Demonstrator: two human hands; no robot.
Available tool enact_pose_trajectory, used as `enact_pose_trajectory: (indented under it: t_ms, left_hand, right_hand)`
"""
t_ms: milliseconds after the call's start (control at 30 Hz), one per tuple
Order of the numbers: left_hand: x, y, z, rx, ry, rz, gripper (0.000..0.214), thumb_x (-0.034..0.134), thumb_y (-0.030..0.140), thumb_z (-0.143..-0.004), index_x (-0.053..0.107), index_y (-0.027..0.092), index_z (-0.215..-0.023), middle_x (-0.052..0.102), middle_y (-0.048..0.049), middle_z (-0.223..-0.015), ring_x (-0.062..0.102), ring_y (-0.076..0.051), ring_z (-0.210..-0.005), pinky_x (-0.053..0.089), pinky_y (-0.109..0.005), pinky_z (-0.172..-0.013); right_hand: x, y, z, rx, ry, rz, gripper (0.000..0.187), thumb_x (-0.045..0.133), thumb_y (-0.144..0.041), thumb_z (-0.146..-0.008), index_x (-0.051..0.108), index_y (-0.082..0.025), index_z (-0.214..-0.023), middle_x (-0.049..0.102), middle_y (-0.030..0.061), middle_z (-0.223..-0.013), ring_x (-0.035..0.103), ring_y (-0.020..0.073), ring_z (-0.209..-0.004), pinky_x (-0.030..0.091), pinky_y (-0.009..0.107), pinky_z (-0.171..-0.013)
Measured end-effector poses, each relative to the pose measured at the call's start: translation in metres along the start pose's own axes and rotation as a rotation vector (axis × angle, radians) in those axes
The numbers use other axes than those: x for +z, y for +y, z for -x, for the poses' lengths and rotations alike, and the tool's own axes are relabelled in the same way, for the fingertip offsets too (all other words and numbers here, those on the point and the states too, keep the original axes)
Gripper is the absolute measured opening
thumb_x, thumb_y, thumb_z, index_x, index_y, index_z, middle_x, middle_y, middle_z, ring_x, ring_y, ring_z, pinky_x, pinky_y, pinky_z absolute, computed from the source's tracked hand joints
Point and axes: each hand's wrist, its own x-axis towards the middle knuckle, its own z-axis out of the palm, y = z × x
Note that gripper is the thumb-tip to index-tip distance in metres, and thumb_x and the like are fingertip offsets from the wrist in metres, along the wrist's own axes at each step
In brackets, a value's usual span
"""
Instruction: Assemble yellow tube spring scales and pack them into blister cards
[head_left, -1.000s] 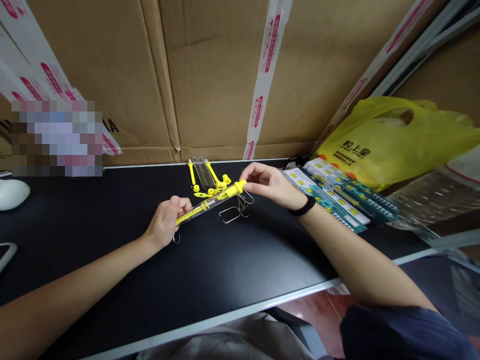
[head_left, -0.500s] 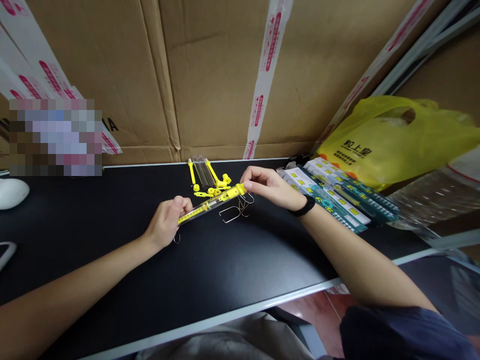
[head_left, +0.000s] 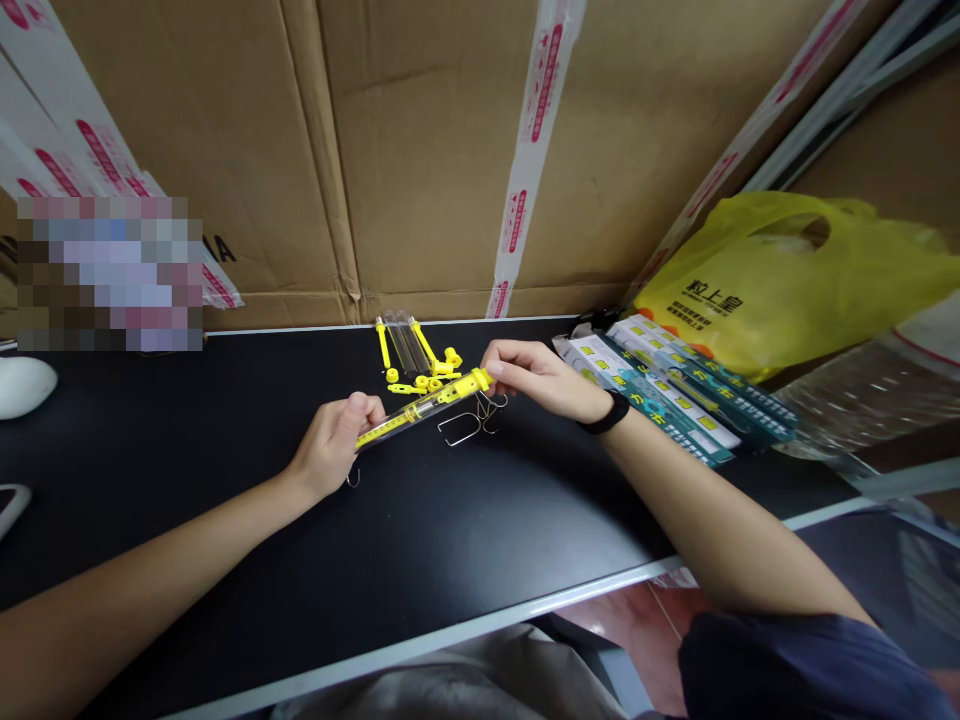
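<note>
Apparently the step in hand is working the bright-yellow plastic end piece (head_left: 477, 380) of a slim clear tube with yellow inner parts (head_left: 421, 408). The tube is held tilted above the black tabletop (head_left: 480, 540): the left hand (head_left: 334, 442) grips its lower end, and the right hand (head_left: 551, 380) pinches the end piece. The next move calls for a steady left grip and fine right-finger control. On the translucent yellow plastic bag (head_left: 772, 270), "粒上皇" is readable; lettering on the flat teal-and-white boxes (head_left: 649, 395) isn't clear.

Dim light, soft glare on tabletop (head_left: 547, 535)
</note>
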Motion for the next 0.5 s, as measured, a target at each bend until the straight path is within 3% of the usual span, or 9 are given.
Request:
enact_pose_trajectory:
  t_ms: [100, 267, 367, 500]
  left_hand:
    - [0.0001, 0.0008, 0.0001, 0.003, 0.001, -0.009, 0.068, 0.018, 0.075, -0.086, 0.046, 0.018, -0.061, 0.036, 0.0026, -0.046, 0.032, -0.01, -0.04, 0.023, -0.024, -0.036]
    - [0.0004, 0.0026, 0.0009, 0.003, 0.002, -0.018, 0.068, 0.018, 0.075, -0.086, 0.047, 0.018, -0.06, 0.036, 0.0027, -0.046, 0.032, -0.01, -0.039, 0.024, -0.024, -0.036]
    - [0.0003, 0.0032, 0.0008, 0.001, 0.003, -0.016, 0.069, 0.018, 0.075, -0.086, 0.047, 0.018, -0.061, 0.037, 0.0025, -0.046, 0.033, -0.01, -0.039, 0.024, -0.024, -0.036]
    - [-0.0001, 0.003, 0.0004, 0.0, 0.003, -0.013, 0.069, 0.019, 0.075, -0.086, 0.047, 0.018, -0.061, 0.036, 0.0029, -0.045, 0.032, -0.01, -0.039, 0.024, -0.024, -0.037]
  right_hand:
    - [-0.0005, 0.0018, 0.0005, -0.014, -0.013, 0.045, 0.044, 0.047, -0.052, -0.093, 0.054, -0.016, -0.069, 0.056, 0.0005, -0.066, 0.048, 0.0093, -0.06, 0.039, 0.023, -0.058]
    - [-0.0019, 0.0017, 0.0022, 0.002, -0.017, -0.028, 0.03, 0.051, -0.046, -0.092, 0.05, -0.018, -0.083, 0.061, 0.0002, -0.072, 0.049, 0.0094, -0.06, 0.039, 0.022, -0.055]
    - [-0.0007, 0.0002, 0.002, 0.003, -0.023, -0.021, 0.031, 0.055, -0.046, -0.089, 0.049, -0.018, -0.078, 0.06, 0.0001, -0.069, 0.049, 0.0095, -0.06, 0.039, 0.022, -0.056]
    - [0.0007, 0.0002, 0.0012, 0.008, -0.018, 0.036, 0.041, 0.048, -0.052, -0.092, 0.051, -0.017, -0.07, 0.057, 0.0007, -0.067, 0.049, 0.0096, -0.06, 0.039, 0.023, -0.057]
